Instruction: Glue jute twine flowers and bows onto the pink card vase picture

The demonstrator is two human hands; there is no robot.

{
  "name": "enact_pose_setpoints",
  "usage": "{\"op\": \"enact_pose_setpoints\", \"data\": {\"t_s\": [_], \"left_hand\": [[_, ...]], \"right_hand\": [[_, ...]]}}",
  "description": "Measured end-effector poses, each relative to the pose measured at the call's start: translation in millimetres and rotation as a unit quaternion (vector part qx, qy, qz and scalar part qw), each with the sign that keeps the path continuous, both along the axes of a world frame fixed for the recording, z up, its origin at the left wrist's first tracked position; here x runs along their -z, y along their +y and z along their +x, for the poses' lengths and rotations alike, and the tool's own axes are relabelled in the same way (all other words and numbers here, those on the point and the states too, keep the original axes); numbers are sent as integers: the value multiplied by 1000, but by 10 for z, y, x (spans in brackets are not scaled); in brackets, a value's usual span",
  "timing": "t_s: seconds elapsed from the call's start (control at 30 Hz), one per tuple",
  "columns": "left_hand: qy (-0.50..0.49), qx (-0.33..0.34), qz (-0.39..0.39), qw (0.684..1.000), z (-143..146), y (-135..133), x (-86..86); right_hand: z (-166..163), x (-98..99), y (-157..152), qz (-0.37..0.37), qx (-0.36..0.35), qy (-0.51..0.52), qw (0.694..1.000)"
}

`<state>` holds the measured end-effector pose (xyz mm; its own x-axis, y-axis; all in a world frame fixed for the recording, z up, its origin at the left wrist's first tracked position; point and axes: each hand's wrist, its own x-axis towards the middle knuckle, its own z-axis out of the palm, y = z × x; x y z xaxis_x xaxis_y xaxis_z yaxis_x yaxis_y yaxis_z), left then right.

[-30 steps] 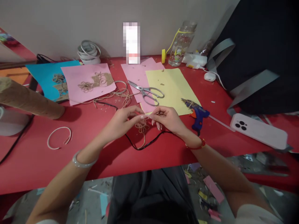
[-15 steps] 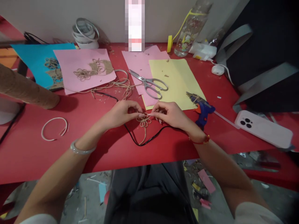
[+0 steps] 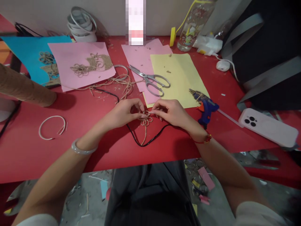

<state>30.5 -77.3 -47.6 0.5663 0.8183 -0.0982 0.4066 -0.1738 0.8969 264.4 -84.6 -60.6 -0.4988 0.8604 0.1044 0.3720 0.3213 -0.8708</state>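
Between my hands is a small flower of looped brown twine [image 3: 146, 121], its tail trailing down over a black cord. My left hand [image 3: 128, 110] pinches its left upper loops between thumb and fingertips. Opposite it, my right hand [image 3: 169, 110] pinches the upper right of the same twine. The fingertips partly cover the flower's top. Grey-handled scissors [image 3: 150, 78] lie just beyond, across pink paper and yellow paper [image 3: 181, 78]. A blue glue gun [image 3: 205, 106] with a glue stick in its back rests right of my right hand.
Pink paper [image 3: 70, 81] and blue paper [image 3: 25, 50] carry twine designs at the back left. A twine-wrapped tube [image 3: 28, 88] leans in from the left, near a white ring [image 3: 42, 121]. A phone [image 3: 270, 127], a bottle [image 3: 190, 34] and a dark bag [image 3: 270, 62] stand or lie rightward.
The view has shifted slightly, so the table's things sit a little higher. Both hands stay pinched on the twine flower, whose loops have changed shape a little.
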Motion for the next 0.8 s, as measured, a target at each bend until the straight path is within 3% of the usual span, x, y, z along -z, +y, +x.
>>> {"op": "enact_pose_setpoints", "data": {"t_s": [0.4,0.8], "left_hand": [[-9,-3,-22,1000,32,-37,4],[-14,-15,-24,1000,40,-26,66]], "right_hand": [[6,42,4,76,12,-44,996],[-33,59,-5,102,30,-34,994]]}}
